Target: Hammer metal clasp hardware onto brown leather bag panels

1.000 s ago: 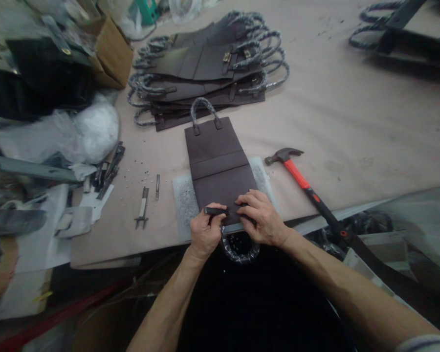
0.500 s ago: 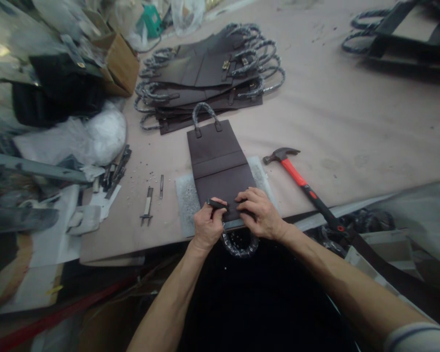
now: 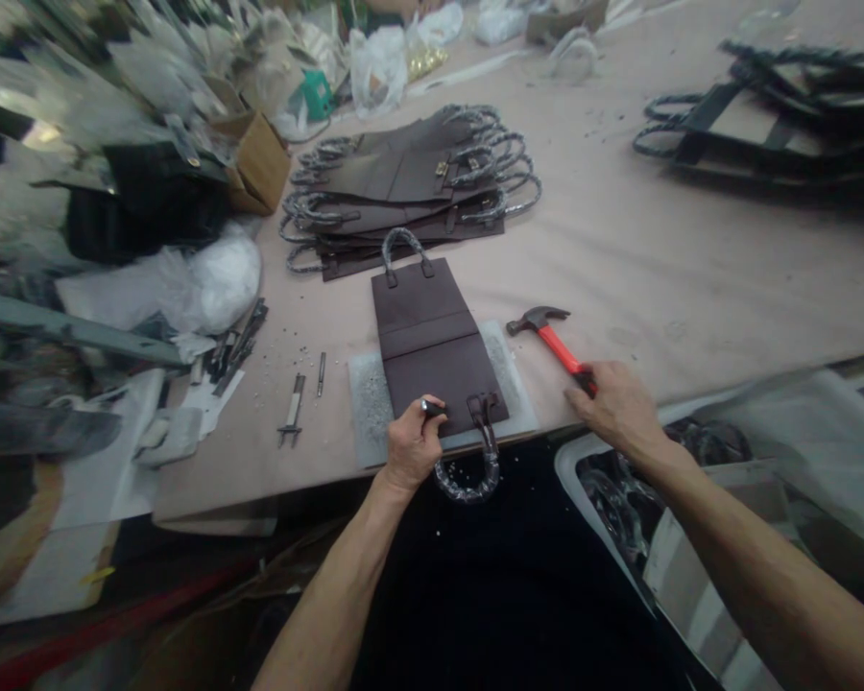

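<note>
In the head view, a dark brown leather bag panel [image 3: 432,331] lies flat on a pale slab [image 3: 370,393]. One wrapped handle [image 3: 403,240] stands at its far end, and another handle [image 3: 468,494] hangs over the table edge. My left hand [image 3: 412,446] is closed round a short dark metal punch [image 3: 432,410] at the panel's near left part; its lower tip is hard to make out. To the right, my right hand [image 3: 619,408] grips the red and black handle of a claw hammer [image 3: 560,347], whose head rests toward the slab.
Stacked brown panels with wrapped handles [image 3: 410,178] lie beyond. Loose metal tools [image 3: 293,408] and small studs are on the left, near a cardboard box [image 3: 259,163] and plastic bags. More dark bag pieces [image 3: 749,130] sit at far right. A bin [image 3: 572,470] stands below the edge.
My right hand has left the panel and moved right onto the hammer's handle. The punch in my left hand has tipped more upright. The whole view has shifted slightly.
</note>
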Action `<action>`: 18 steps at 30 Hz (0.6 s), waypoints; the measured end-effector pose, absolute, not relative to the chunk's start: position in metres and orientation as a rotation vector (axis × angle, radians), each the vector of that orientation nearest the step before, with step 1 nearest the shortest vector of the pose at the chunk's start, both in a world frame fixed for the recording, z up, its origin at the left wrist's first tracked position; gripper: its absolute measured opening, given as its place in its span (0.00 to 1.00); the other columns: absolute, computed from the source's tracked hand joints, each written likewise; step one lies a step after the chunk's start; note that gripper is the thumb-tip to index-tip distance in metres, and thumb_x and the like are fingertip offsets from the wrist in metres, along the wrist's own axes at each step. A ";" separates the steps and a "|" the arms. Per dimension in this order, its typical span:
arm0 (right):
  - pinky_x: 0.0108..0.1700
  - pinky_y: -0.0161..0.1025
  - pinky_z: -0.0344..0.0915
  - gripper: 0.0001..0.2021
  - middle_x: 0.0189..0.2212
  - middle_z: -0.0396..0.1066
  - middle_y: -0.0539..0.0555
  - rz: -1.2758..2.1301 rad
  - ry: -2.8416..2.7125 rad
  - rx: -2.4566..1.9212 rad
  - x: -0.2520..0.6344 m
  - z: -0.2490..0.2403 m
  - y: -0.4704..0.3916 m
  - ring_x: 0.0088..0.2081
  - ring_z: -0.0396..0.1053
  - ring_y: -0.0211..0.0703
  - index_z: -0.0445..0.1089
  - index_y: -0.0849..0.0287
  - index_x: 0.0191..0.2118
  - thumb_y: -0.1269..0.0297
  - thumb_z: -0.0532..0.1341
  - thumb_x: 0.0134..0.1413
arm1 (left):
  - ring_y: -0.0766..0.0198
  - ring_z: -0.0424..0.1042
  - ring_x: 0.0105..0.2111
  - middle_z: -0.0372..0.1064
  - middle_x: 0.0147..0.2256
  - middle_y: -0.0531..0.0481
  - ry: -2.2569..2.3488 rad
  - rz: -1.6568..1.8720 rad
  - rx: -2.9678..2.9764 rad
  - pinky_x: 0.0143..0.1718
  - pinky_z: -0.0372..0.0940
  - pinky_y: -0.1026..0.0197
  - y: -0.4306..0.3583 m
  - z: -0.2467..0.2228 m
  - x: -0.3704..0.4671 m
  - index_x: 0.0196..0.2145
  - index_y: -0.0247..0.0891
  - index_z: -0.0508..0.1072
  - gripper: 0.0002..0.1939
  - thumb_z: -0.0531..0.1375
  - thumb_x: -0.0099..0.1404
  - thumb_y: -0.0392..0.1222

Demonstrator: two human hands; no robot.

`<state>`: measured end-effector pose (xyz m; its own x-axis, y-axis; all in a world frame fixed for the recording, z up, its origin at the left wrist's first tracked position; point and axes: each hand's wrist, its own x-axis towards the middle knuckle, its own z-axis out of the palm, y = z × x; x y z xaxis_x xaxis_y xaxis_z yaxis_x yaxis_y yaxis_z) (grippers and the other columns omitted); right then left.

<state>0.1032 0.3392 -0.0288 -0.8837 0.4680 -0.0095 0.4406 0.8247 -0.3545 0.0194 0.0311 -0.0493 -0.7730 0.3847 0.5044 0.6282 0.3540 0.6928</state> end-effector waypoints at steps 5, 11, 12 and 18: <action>0.35 0.41 0.60 0.11 0.27 0.63 0.55 1.246 -2.860 -1.060 0.083 -0.014 0.338 0.32 0.63 0.48 0.66 0.59 0.35 0.69 0.63 0.42 | 0.61 0.78 0.37 0.77 0.37 0.48 -2.345 -1.381 -0.906 0.41 0.74 0.62 0.032 -0.053 0.020 0.43 0.38 0.73 0.06 0.58 0.69 0.35; 0.22 0.35 0.56 0.05 0.20 0.53 0.45 1.940 -2.601 -0.999 0.065 0.030 0.294 0.19 0.53 0.37 0.57 0.56 0.31 0.61 0.53 0.55 | 0.61 0.78 0.36 0.76 0.37 0.48 -2.340 -1.421 -0.877 0.40 0.74 0.61 0.034 -0.056 0.022 0.43 0.39 0.72 0.06 0.57 0.69 0.35; 0.21 0.34 0.55 0.07 0.20 0.51 0.44 1.995 -2.558 -0.985 0.068 0.041 0.286 0.18 0.52 0.36 0.56 0.55 0.32 0.59 0.50 0.58 | 0.60 0.78 0.36 0.76 0.36 0.48 -2.332 -1.430 -0.874 0.40 0.74 0.61 0.035 -0.056 0.022 0.43 0.39 0.72 0.06 0.57 0.69 0.35; 0.23 0.36 0.48 0.17 0.19 0.58 0.48 1.142 -2.797 -0.181 0.108 0.100 0.252 0.19 0.55 0.39 0.58 0.55 0.31 0.48 0.50 0.65 | 0.60 0.78 0.37 0.76 0.37 0.48 -2.325 -1.455 -0.884 0.41 0.74 0.60 0.035 -0.057 0.022 0.42 0.39 0.72 0.07 0.57 0.67 0.34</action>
